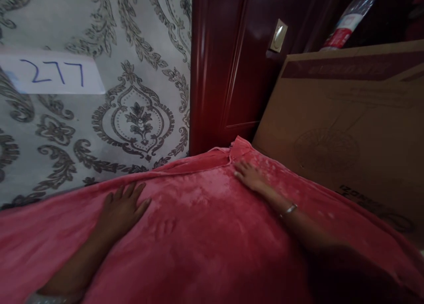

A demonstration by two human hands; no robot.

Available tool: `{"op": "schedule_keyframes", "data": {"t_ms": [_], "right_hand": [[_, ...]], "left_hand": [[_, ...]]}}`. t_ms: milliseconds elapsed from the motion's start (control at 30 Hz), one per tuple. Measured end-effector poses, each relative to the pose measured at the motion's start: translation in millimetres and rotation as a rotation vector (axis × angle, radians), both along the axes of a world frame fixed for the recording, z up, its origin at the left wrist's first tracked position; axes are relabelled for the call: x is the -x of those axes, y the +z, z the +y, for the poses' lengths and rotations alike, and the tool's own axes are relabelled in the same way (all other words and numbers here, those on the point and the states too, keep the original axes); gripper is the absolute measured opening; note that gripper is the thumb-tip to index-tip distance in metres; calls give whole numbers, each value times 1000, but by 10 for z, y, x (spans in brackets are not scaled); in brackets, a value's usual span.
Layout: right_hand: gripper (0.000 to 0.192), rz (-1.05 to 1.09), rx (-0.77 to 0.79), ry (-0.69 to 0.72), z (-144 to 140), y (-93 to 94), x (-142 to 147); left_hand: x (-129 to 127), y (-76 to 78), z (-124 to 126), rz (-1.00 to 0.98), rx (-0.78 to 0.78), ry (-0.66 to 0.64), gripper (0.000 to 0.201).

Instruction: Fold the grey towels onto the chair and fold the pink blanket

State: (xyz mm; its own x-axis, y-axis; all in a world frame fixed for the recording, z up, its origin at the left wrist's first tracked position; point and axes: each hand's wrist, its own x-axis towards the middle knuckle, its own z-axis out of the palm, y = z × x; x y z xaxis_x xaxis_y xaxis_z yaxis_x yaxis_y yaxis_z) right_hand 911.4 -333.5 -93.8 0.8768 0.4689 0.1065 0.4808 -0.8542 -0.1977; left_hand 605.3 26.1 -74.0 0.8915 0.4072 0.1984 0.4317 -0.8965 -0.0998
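A pink-red plush blanket spreads across the whole lower part of the head view. Flat on its left side, near the far edge, lies my left hand, open with the fingers apart. My right hand rests open on the blanket near its far corner, fingers stretched forward, a bracelet on the wrist. Between the two hands the pile shows finger-shaped marks. Close to the right fingertips, the blanket's corner is bunched up against the dark red wood. Neither hand grips the cloth.
Patterned wallpaper with a paper marked 277 rises at the left. Dark red panelling with a metal plate stands behind the corner. A large cardboard box flanks the right, with a plastic bottle above it.
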Motion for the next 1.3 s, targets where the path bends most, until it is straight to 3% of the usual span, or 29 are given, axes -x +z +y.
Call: {"op": "schedule_keyframes", "data": {"t_ms": [67, 133, 233, 467, 700, 833, 967, 1067, 1167, 1300], "right_hand": [[59, -20, -4, 230, 184, -87, 347], [62, -39, -18, 324, 296, -145, 604], [63, -43, -21, 304, 332, -143, 753], [60, -13, -33, 312, 300, -86, 723], [59, -26, -60, 300, 327, -177, 734], [60, -32, -34, 291, 304, -289, 673], [60, -35, -28, 309, 291, -332, 564], [61, -22, -12, 246, 394, -242, 647], [62, -82, -64, 222, 569, -150, 1084], [60, -191, -129, 509, 649, -256, 2019]], "left_hand": [[-7, 14, -5, 9, 9, 3, 69], [-16, 27, 0, 22, 20, 9, 68], [-24, 45, 15, 36, 52, 15, 68], [-18, 91, -37, 19, 63, 5, 67], [82, 359, -235, 177, 249, 56, 70], [600, 396, -608, 178, 298, 40, 67], [1464, 343, -958, 196, 361, -28, 72], [2141, 355, -1022, 194, 301, 79, 72], [2698, 375, -960, 171, 233, 255, 68], [3161, 269, -862, 127, 173, 402, 65]]}}
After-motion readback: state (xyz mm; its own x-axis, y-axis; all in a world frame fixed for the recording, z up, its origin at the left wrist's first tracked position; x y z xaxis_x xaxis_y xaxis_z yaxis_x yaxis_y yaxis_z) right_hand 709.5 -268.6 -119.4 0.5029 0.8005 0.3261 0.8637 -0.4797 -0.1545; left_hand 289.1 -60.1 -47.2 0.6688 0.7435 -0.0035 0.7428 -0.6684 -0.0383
